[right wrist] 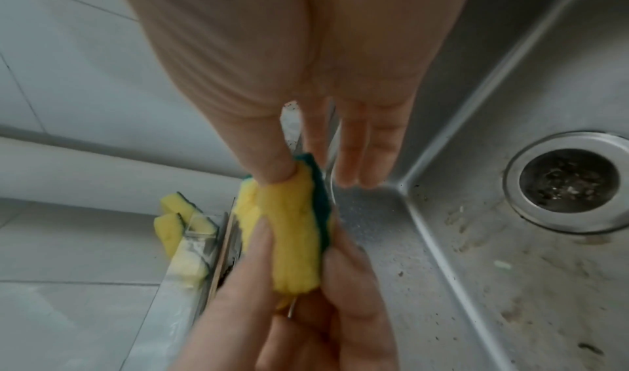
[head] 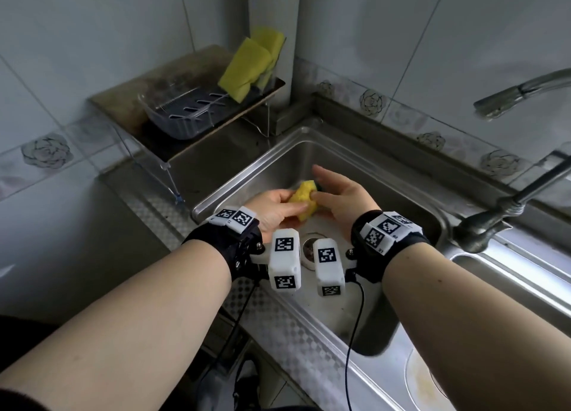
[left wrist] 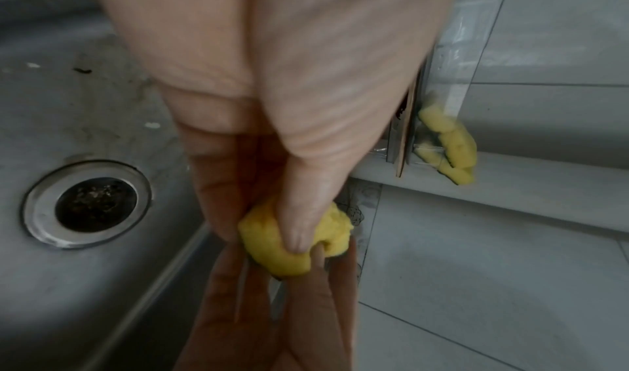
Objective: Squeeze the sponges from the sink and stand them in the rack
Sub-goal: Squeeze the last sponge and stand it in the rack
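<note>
Over the steel sink (head: 386, 175) both hands hold one yellow sponge (head: 304, 200) with a green scouring side. My left hand (head: 290, 208) grips its near end, thumb on top and fingers curled beneath; the left wrist view shows the thumb of that hand (left wrist: 292, 231) sinking into the crumpled sponge (left wrist: 269, 253). My right hand (head: 321, 191) pinches the far end between thumb and forefinger, the other fingers straight. In the right wrist view the right hand (right wrist: 289, 167) holds the top of the sponge (right wrist: 292, 228). Two yellow sponges (head: 247, 64) stand in the clear rack (head: 272, 81) at the back left.
The rack sits on a dark raised shelf (head: 129, 101) beside a clear slotted basket (head: 176, 114). A drain (head: 309, 250) lies in the sink floor under my wrists. A tap spout (head: 509, 95) reaches in from the right, above a second tap (head: 482, 225).
</note>
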